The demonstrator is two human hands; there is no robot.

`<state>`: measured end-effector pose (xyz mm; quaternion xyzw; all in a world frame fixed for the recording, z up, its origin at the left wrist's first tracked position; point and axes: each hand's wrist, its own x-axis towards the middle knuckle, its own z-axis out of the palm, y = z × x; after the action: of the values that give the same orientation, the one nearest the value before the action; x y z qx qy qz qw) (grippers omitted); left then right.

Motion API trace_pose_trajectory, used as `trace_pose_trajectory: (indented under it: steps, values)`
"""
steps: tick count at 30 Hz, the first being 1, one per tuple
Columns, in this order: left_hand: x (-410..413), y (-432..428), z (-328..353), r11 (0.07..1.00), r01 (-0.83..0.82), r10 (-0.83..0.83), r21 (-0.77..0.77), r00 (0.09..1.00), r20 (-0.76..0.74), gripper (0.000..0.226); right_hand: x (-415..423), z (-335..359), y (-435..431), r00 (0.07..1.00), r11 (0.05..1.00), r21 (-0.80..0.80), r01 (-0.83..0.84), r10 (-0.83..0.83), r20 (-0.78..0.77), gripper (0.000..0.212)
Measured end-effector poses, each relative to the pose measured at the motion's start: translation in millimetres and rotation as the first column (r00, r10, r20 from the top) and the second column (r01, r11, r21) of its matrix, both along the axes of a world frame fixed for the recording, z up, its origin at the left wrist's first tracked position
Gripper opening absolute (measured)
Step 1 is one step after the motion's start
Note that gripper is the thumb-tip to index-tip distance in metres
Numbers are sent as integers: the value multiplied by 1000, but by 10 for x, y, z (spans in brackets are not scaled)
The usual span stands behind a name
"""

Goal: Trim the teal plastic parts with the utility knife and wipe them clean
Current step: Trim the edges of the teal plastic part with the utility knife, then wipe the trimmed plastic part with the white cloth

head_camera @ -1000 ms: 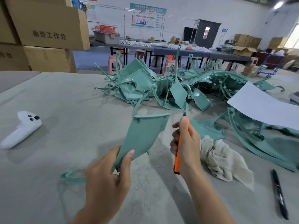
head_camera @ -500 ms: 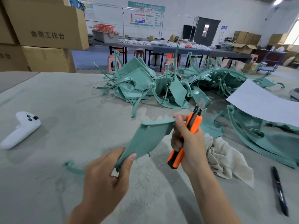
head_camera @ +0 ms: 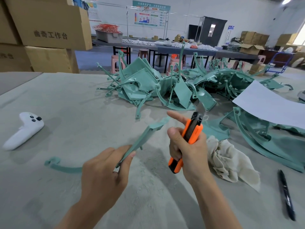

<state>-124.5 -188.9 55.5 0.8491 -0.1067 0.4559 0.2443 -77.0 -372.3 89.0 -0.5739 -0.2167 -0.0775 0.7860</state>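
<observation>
Panel point(head_camera: 145, 138) now edge-on; knife point(head_camera: 189, 138) gripped.

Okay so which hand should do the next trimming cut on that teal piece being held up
The right hand. It already grips the orange utility knife, blade end up beside the teal part. The left hand pinches the part's lower end and looks best left steadying it.
</observation>
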Motion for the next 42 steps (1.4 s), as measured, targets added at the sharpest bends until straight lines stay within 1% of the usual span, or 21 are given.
trace_pose_trajectory:
  steps: [5,8,12,15,17,19,21,23,25,27,28,30,32,33,34,36,37,38,39,40,42]
  values:
    - [-5,-16,-43,996,90,-90,-6,995,-43,28,-11,-3,66,997,998,42,-53,56,-53,5]
    - [-1,-27,-40,994,100,-103,-52,993,-51,28,18,-22,39,989,988,152,-13,35,-142,9]
    - [5,-27,-32,996,77,-79,-43,996,-44,28,76,-42,-43,958,976,168,142,-93,-271,20]
    - [17,-2,-14,997,-70,67,-40,996,-56,30,142,-75,-155,882,963,41,266,-226,-413,37]
    - [32,38,2,981,-181,178,-64,983,-55,31,175,-108,-217,860,945,-185,268,-322,-396,38]
    - [47,84,28,960,-257,254,-108,966,-42,31,189,-131,-226,872,831,-502,240,-412,-265,28]
    - [70,136,50,940,-307,308,-148,951,-15,28,196,-165,-205,883,627,-737,252,-460,-90,35]
    - [89,182,56,933,-326,334,-151,942,28,28,212,-204,-197,873,425,-847,320,-479,89,38]
    - [97,210,62,941,-306,320,-149,944,84,26,226,-250,-202,855,244,-903,353,-476,206,30]
    - [102,226,61,945,-281,302,-167,946,117,22,232,-291,-223,866,96,-951,294,-447,222,23]
    - [108,238,48,947,-271,294,-172,947,126,21,231,-311,-236,879,50,-965,257,-428,212,22]
    - [125,251,23,953,-256,277,-161,952,128,23,212,-335,-287,888,47,-966,253,-409,213,25]
    - [143,258,0,961,-239,256,-138,959,122,22,171,-330,-410,837,86,-931,354,-473,275,33]
    - [149,259,-10,966,-227,243,-126,961,130,22,152,-327,-502,791,45,-913,406,-517,326,37]
    - [152,259,-18,970,-216,230,-111,963,142,23,136,-337,-613,749,-45,-908,417,-548,371,40]
    - [153,250,-25,979,-191,201,-76,965,168,33,116,-346,-844,727,-257,-931,258,-583,363,47]
    - [157,249,-25,982,-176,185,-63,966,180,39,107,-348,-936,735,-302,-942,144,-605,306,49]
    - [159,248,-29,985,-162,169,-52,968,188,44,109,-378,-1022,742,-285,-956,76,-625,245,50]
    - [161,246,-30,988,-149,154,-42,969,192,47,111,-388,-1079,742,-226,-972,68,-640,201,53]
    - [161,248,-31,990,-141,144,-31,970,195,48,119,-382,-1121,737,-175,-976,131,-641,214,56]
    - [156,256,-33,989,-151,148,0,969,197,48,102,-260,-1125,671,-78,-899,430,-639,376,52]
